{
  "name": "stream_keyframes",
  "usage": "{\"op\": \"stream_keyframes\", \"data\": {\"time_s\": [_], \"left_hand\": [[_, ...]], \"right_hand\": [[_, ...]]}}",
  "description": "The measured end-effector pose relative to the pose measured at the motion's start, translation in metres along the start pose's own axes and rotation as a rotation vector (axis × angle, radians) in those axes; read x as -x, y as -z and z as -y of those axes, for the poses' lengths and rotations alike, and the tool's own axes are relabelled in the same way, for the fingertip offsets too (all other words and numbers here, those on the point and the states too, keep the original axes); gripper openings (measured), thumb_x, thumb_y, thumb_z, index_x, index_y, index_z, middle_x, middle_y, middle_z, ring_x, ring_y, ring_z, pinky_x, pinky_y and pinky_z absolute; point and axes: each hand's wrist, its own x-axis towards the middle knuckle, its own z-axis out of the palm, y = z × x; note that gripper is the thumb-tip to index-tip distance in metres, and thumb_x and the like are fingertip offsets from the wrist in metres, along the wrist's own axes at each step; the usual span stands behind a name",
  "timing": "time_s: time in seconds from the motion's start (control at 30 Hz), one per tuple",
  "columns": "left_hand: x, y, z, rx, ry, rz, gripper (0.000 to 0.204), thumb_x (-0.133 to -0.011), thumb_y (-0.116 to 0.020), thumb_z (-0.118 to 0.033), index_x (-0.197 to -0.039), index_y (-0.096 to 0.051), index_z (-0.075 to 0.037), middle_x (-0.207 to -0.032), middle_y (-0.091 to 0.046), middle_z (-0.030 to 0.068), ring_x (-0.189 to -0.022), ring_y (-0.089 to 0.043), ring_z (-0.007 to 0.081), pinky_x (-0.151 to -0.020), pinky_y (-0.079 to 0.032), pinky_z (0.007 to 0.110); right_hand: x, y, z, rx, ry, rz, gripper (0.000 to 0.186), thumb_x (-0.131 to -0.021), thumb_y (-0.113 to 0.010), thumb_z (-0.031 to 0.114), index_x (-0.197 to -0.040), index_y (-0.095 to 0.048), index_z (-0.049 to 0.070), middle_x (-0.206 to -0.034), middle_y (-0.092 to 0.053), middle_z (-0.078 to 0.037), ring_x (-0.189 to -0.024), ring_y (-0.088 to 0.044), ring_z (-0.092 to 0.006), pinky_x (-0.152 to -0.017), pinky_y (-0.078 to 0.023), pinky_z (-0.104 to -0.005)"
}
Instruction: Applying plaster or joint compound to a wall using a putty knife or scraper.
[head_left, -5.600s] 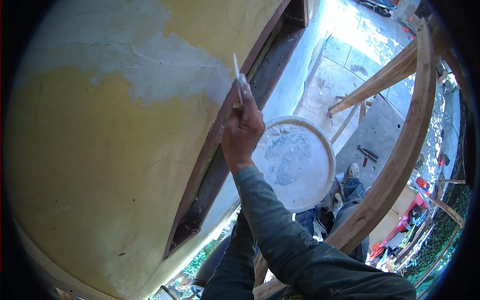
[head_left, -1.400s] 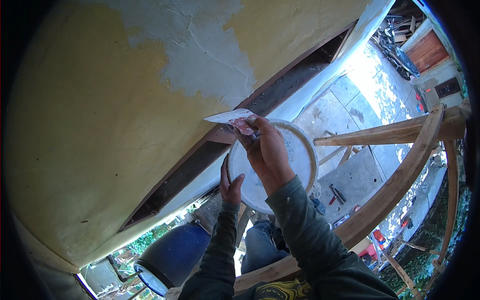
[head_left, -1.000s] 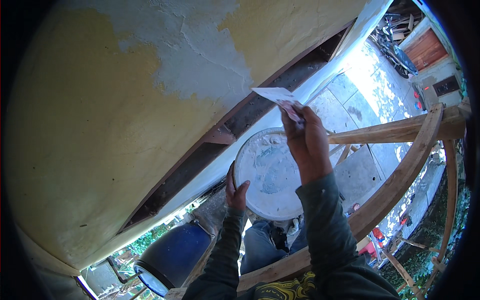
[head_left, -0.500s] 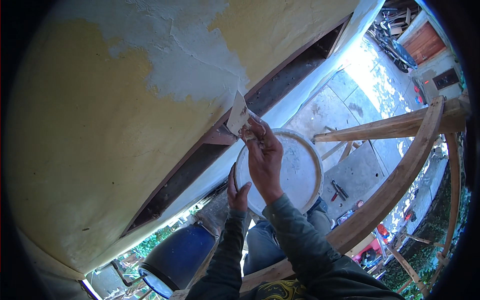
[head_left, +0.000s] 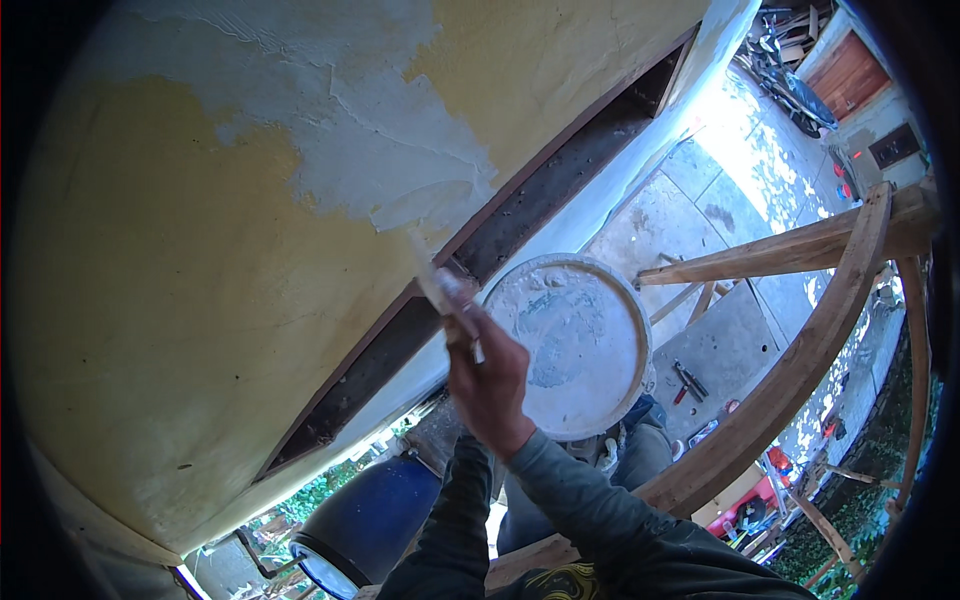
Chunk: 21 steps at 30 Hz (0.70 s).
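Observation:
My right hand [head_left: 488, 385] is closed round a putty knife [head_left: 432, 285], its pale blade blurred and pointing up at the wall [head_left: 220, 270]. The blade is close to the lower edge of a grey-white putty patch [head_left: 390, 140] on the yellow paint; whether it touches I cannot tell. Below and right of that hand is a round, rimmed pan or lid [head_left: 590, 385] with wet grey putty smeared over it. My left forearm [head_left: 462, 500] runs up toward the pan's left edge, but its hand is hidden behind my right hand.
A dark recessed ledge [head_left: 560, 190] runs diagonally along the wall's lower edge. A curved wooden beam [head_left: 770, 400] and a straight one [head_left: 760, 255] cross the right side. A blue drum [head_left: 375, 515] stands at lower left. Pliers-like tools [head_left: 690, 382] lie on the paving below.
My right hand with the putty knife has moved left and down, off the pan's upper edge. More putty shows on the pan, and my left hand has become hidden.

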Motion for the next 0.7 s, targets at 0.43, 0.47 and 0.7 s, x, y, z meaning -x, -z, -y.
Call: {"op": "stream_keyframes", "data": {"time_s": [0.43, 0.47, 0.7], "left_hand": [[-0.030, -0.009, -0.017, -0.090, -0.198, 0.012, 0.080, -0.086, -0.068, -0.018, -0.154, -0.032, 0.003, -0.153, -0.042, 0.0215, -0.140, -0.042, 0.0302, -0.116, -0.033, 0.042], [-0.018, -0.006, -0.013, -0.089, -0.214, 0.014, 0.080, -0.086, -0.068, -0.018, -0.154, -0.032, 0.003, -0.153, -0.042, 0.0215, -0.139, -0.042, 0.0302, -0.116, -0.033, 0.042], [-0.014, -0.007, -0.034, 0.179, -0.184, -0.020, 0.080, -0.083, -0.068, -0.011, -0.154, -0.034, 0.001, -0.152, -0.042, 0.0200, -0.140, -0.040, 0.0306, -0.117, -0.032, 0.041]], "right_hand": [[-0.043, 0.017, 0.034, 0.132, 0.351, 0.054, 0.030, -0.089, -0.065, -0.002, -0.119, -0.068, -0.001, -0.112, -0.072, -0.020, -0.101, -0.074, -0.0288, -0.085, -0.057, -0.0367], [-0.050, 0.023, 0.029, 0.155, 0.349, -0.023, 0.027, -0.092, -0.065, -0.001, -0.118, -0.068, -0.002, -0.113, -0.073, -0.019, -0.102, -0.073, -0.0298, -0.086, -0.057, -0.0364], [-0.110, 0.022, 0.030, 0.220, 0.450, -0.310, 0.037, -0.092, -0.058, -0.003, -0.127, -0.067, 0.004, -0.121, -0.070, -0.018, -0.109, -0.068, -0.0336, -0.092, -0.051, -0.0427]]}}
